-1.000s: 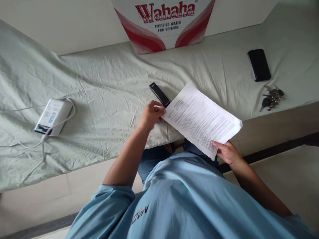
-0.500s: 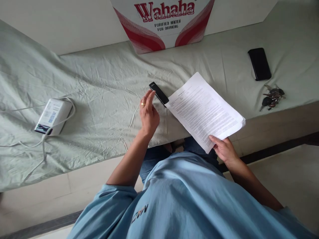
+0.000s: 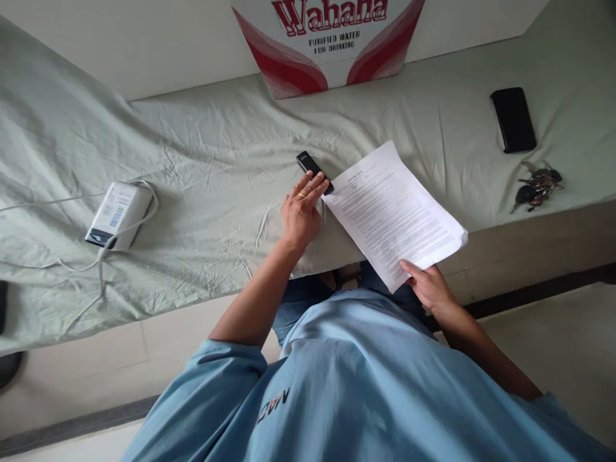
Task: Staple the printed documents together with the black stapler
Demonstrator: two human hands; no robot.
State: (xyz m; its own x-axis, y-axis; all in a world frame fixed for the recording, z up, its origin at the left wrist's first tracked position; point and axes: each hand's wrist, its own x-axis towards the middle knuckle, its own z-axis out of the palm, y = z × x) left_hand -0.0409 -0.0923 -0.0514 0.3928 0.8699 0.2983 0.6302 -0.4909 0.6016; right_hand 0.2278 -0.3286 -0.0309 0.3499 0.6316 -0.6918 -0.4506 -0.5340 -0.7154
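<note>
At the far left, two dark shapes (image 3: 8, 369) are being cut off by the frame's edge, and what they are is staying unclear. Right of them a white box (image 3: 118, 215) is lying on the pale green cloth (image 3: 206, 192), its fine print proving unreadable; a white cable (image 3: 101, 276) is crossing it and running out of frame.

Near the centre the left hand (image 3: 301, 215), wearing a ring (image 3: 301, 195), is laying its fingers over the lower half of a stapler (image 3: 308, 162). The thumb is hiding, so I cannot tell whether the hand is clasping it. The stapler is looking slim and glossy black, slanting down to the right. Above, a Wahaha water carton (image 3: 337, 70) is losing its top to the frame.

Right of centre, printed sheets (image 3: 392, 215) are sloping down to the right, white, with dense text too small to read and slightly curling edges. Their left corner is meeting the stapler's lower end; whether it is sitting between the jaws is not showing. The right hand (image 3: 430, 285) is pinching their bottom edge, thumb on top, fingers hiding beneath.

At upper right a black smartphone (image 3: 514, 120) is lying above bunched keys (image 3: 538, 186).
</note>
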